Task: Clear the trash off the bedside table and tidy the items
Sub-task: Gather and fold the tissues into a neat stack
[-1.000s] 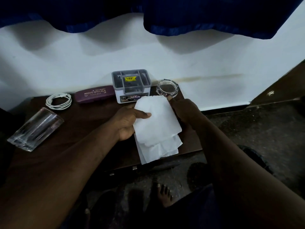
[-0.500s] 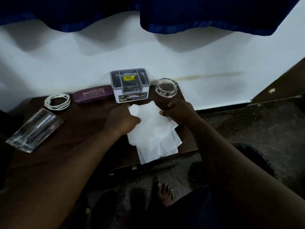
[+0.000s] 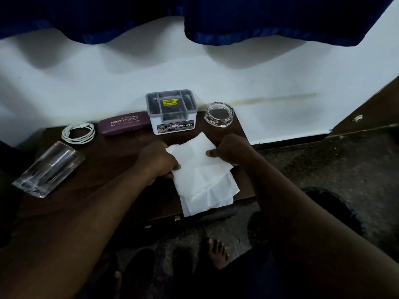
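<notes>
White tissue paper (image 3: 203, 175), several sheets loosely stacked, lies on the right part of the dark wooden bedside table (image 3: 108, 169) and hangs over its front edge. My left hand (image 3: 156, 160) pinches the tissue's left edge. From the other side my right hand (image 3: 228, 149) pinches the right edge near the top. The top sheet is crumpled and folded between the two hands.
Along the wall stand a grey-and-white organiser box (image 3: 172, 112), a glass ashtray (image 3: 219, 115), a maroon spectacle case (image 3: 124, 125) and a coiled white cable (image 3: 78, 133). A drinking glass (image 3: 48, 169) lies on its side at the table's left. My bare foot (image 3: 218, 251) is on the floor below.
The top sheet, held up flat a second ago, has been drawn down and gathered between my hands. Both hands moved closer to me along the tissue's edges.
</notes>
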A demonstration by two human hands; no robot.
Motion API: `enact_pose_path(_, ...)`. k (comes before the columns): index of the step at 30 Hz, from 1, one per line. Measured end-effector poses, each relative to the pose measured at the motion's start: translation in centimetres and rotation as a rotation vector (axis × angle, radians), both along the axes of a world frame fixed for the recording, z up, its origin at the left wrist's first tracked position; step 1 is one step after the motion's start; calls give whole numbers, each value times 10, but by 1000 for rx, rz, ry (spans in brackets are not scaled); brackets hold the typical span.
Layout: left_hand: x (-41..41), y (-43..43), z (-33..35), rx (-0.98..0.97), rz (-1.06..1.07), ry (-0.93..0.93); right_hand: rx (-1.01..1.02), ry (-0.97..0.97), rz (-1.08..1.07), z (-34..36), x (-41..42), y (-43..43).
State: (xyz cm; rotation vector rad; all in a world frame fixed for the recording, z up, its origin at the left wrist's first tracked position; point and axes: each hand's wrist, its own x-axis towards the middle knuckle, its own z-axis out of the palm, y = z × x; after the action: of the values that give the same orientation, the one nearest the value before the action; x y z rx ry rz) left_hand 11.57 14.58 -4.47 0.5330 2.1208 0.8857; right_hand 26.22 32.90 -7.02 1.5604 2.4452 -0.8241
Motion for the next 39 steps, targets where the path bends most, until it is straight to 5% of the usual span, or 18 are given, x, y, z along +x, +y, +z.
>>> enact_pose_path(4,7,1,5,25,-10,-170,-89,37,-39,4,4,-2)
enact_pose_path(12,10,-3,-2,-68,-200,225,-91,4,-47,4,3,-3)
enact_pose_path(22,3,-14,-8,-125,-273,379,-58,-67,21,8,-11,-11)
enact_pose_path(34,-10,-10,-4,-60,-120,63,-229,-9,46,30,-29,-27)
enact_pose_path(39,-27,-10,11,119,166,-272,-535,334,-129,41,-28,-31)
